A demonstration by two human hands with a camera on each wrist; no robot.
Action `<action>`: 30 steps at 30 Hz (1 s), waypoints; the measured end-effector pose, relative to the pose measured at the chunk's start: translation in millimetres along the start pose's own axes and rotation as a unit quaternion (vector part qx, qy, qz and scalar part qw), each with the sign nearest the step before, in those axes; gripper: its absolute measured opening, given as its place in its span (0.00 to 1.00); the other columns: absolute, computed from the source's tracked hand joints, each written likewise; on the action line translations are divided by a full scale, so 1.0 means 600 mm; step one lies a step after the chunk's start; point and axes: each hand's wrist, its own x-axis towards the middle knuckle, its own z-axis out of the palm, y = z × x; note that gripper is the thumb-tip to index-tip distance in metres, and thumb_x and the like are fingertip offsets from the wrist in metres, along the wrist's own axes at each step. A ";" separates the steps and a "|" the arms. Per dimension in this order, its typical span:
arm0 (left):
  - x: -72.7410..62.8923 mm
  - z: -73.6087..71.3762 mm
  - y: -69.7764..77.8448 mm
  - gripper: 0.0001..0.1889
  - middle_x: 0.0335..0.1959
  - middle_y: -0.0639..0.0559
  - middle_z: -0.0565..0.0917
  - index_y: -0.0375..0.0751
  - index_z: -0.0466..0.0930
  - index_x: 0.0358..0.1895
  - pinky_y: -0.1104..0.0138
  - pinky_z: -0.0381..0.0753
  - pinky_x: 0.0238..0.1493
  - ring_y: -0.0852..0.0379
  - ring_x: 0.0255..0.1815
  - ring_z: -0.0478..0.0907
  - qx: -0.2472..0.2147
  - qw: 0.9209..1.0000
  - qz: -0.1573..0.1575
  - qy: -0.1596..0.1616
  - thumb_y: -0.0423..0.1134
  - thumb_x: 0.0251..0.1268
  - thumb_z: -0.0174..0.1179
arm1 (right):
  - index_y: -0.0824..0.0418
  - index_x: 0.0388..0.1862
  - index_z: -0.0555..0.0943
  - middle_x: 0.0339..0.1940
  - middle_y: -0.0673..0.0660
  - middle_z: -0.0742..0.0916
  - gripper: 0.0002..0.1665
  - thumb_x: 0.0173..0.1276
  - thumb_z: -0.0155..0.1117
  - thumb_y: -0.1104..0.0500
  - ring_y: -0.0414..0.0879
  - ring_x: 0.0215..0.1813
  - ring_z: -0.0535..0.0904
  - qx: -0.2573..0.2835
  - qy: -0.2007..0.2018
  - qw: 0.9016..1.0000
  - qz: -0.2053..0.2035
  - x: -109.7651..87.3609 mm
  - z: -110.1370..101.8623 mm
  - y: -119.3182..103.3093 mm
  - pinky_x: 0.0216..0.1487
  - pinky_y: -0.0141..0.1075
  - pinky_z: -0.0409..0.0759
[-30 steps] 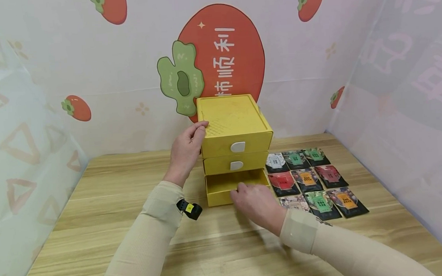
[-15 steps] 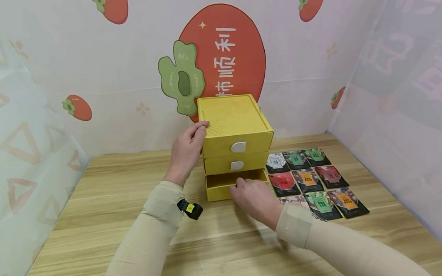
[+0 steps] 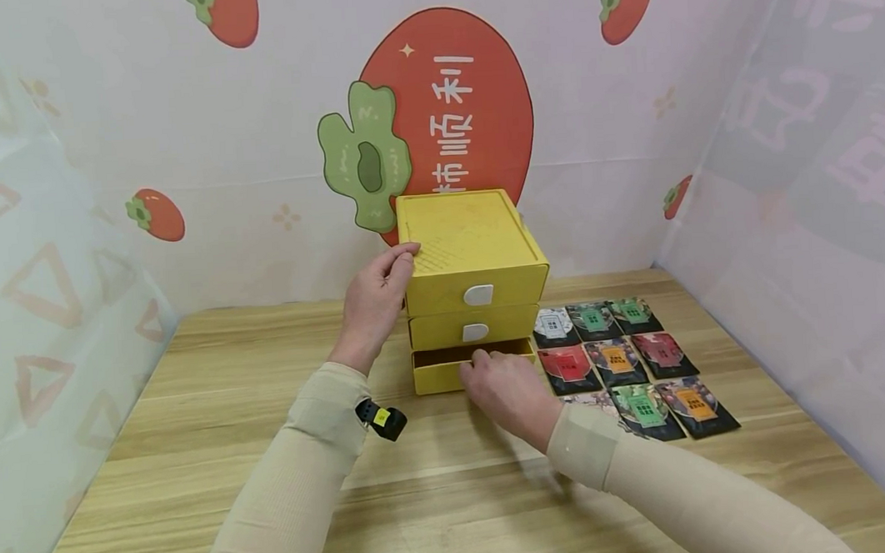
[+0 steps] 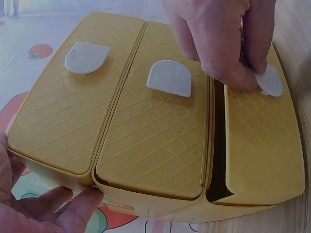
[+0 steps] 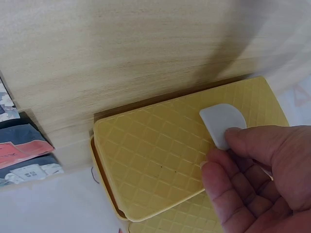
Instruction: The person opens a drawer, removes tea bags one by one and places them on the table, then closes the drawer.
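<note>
A yellow three-drawer storage box (image 3: 466,229) stands on the table in the head view. My left hand (image 3: 375,303) rests against its upper left side with the fingertips on the edge; in the left wrist view the fingers (image 4: 73,206) lie along the side wall. The top two drawers are closed. The bottom drawer (image 3: 439,378) stands slightly out, a narrow dark gap showing above it. My right hand (image 3: 510,394) pinches the white drawer handle (image 5: 224,124) between thumb and fingers, clearest in the right wrist view.
Several flat, colourful packets (image 3: 615,359) lie in rows right of the box. The wood-grain table (image 3: 256,453) meets printed cloth walls (image 3: 255,136) at the back and sides. A black strap (image 3: 381,419) hangs from the left wrist.
The bottom drawer has slid inward, its opening shrinking, with the right hand moving along at its front. The left hand has stayed on the box's side.
</note>
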 end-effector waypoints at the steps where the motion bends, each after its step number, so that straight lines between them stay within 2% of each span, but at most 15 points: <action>1: 0.000 0.000 0.000 0.22 0.65 0.58 0.83 0.60 0.83 0.66 0.57 0.76 0.61 0.55 0.58 0.79 0.000 1.000 -0.001 0.000 0.58 0.80 0.48 | 0.58 0.32 0.80 0.24 0.53 0.80 0.07 0.67 0.68 0.68 0.44 0.22 0.75 -0.001 -0.002 1.000 0.001 0.001 0.000 0.000 0.22 0.36 0.78; 8: 0.000 0.000 0.001 0.21 0.64 0.58 0.84 0.61 0.84 0.65 0.58 0.76 0.59 0.54 0.56 0.79 -0.002 1.000 -0.004 0.000 0.58 0.80 0.49 | 0.58 0.33 0.80 0.25 0.53 0.80 0.07 0.67 0.68 0.69 0.45 0.23 0.77 0.004 -0.014 1.000 0.013 0.005 0.003 0.001 0.23 0.37 0.81; 17: 0.000 0.000 0.002 0.21 0.64 0.58 0.83 0.61 0.84 0.65 0.57 0.76 0.60 0.55 0.58 0.78 0.004 1.000 -0.008 0.001 0.58 0.80 0.48 | 0.60 0.30 0.78 0.26 0.55 0.80 0.09 0.66 0.68 0.70 0.47 0.24 0.79 0.010 -0.002 1.000 0.028 0.010 0.010 0.003 0.19 0.40 0.80; 30: -0.001 -0.001 0.003 0.21 0.65 0.58 0.83 0.61 0.83 0.65 0.57 0.76 0.59 0.55 0.57 0.79 0.006 1.000 -0.009 0.002 0.58 0.80 0.48 | 0.60 0.32 0.79 0.29 0.55 0.81 0.07 0.67 0.67 0.70 0.47 0.27 0.81 0.012 -0.005 0.999 0.037 0.012 0.015 0.006 0.23 0.40 0.83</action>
